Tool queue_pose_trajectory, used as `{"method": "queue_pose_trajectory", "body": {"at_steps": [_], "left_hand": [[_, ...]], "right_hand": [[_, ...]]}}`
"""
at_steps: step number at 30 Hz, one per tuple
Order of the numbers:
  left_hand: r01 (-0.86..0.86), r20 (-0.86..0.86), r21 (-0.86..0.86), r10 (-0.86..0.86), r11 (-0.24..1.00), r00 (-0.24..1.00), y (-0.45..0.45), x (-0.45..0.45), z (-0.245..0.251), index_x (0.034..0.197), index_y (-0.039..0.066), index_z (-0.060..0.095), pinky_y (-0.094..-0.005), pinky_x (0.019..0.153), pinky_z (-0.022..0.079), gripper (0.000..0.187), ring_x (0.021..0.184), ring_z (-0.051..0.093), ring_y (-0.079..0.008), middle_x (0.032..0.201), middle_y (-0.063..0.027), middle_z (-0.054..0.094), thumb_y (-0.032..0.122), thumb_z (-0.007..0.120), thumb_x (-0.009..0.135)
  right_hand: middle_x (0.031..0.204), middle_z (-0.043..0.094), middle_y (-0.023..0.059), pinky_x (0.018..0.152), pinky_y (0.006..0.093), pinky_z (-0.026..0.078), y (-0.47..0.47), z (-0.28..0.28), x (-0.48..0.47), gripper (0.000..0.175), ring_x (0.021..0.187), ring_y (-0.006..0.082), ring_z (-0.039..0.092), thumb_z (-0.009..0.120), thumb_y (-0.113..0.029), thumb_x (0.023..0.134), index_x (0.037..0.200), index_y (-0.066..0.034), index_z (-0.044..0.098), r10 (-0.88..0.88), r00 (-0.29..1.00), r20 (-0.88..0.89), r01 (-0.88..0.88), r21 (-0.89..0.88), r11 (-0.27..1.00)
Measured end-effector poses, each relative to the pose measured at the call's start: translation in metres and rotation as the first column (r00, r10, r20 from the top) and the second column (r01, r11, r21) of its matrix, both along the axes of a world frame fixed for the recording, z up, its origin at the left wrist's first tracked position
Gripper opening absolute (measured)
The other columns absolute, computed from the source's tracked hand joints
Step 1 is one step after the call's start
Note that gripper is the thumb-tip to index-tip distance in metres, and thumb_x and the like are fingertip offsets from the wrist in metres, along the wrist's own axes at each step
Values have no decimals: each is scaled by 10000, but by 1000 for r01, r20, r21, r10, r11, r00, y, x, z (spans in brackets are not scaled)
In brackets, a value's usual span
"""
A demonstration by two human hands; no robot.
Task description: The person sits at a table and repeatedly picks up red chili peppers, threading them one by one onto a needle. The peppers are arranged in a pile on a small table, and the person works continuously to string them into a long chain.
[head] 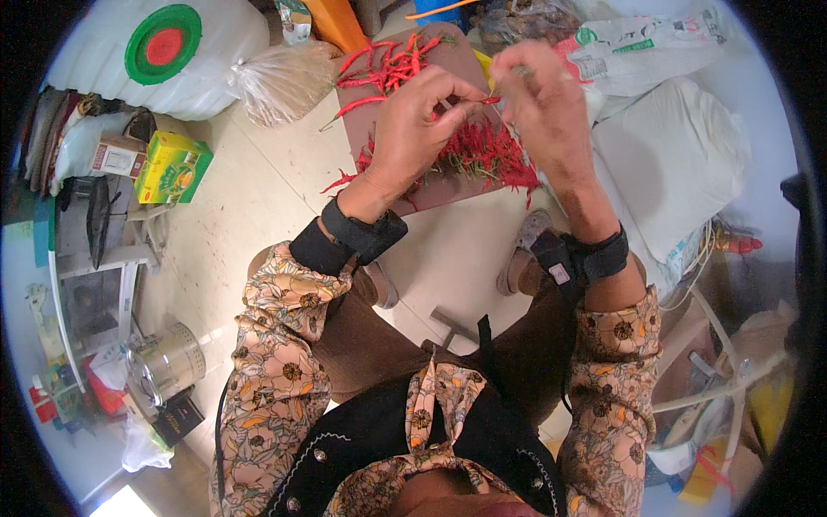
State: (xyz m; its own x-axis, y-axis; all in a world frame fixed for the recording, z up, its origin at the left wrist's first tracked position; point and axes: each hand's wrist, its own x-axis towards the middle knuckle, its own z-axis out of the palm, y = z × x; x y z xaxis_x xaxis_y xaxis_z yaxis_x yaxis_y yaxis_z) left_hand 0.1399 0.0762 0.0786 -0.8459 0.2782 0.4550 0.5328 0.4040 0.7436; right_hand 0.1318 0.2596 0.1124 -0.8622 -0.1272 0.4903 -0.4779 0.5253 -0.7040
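My left hand (420, 123) pinches a small red chili pepper (492, 100) between thumb and fingers. Close to its right is my right hand (546, 97), blurred, with the fingers bent; whether it grips anything is unclear. A thin pale strand (496, 115) shows between the two hands. Below them a dense row of red chilies with green stems (484, 155) lies on a brown board (446, 196). Loose, longer red chilies (400, 68) are heaped on the board's far part, partly behind my left hand. One chili (355, 108) sticks out past the left edge.
Left of the board are a tied clear plastic bag (284, 84), a large whitish container (226, 39) with a green-and-red lid, and a yellow-green box (173, 168). White sacks (672, 161) crowd the right side. A metal pot (168, 362) stands at lower left.
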Motion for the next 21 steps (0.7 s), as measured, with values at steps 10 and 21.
{"method": "queue_pose_trajectory", "body": {"at_steps": [10,21], "left_hand": [[38,6,-153,-37,987,999,27,2,-45,932,103,702,-362,705,523,126,833,665,-257,909,-59,662,103,744,813],[52,56,-185,-43,981,998,40,2,-63,950,92,700,-359,709,526,160,823,661,-257,920,-58,662,201,753,844]], "right_hand": [[746,633,83,521,236,518,15,44,4,149,567,147,628,437,-181,1082,1104,-38,468,143,982,127,-10,-714,700],[799,649,76,560,240,522,20,39,7,172,600,137,630,493,-172,1064,1124,-12,515,69,996,58,-6,-719,695]]}}
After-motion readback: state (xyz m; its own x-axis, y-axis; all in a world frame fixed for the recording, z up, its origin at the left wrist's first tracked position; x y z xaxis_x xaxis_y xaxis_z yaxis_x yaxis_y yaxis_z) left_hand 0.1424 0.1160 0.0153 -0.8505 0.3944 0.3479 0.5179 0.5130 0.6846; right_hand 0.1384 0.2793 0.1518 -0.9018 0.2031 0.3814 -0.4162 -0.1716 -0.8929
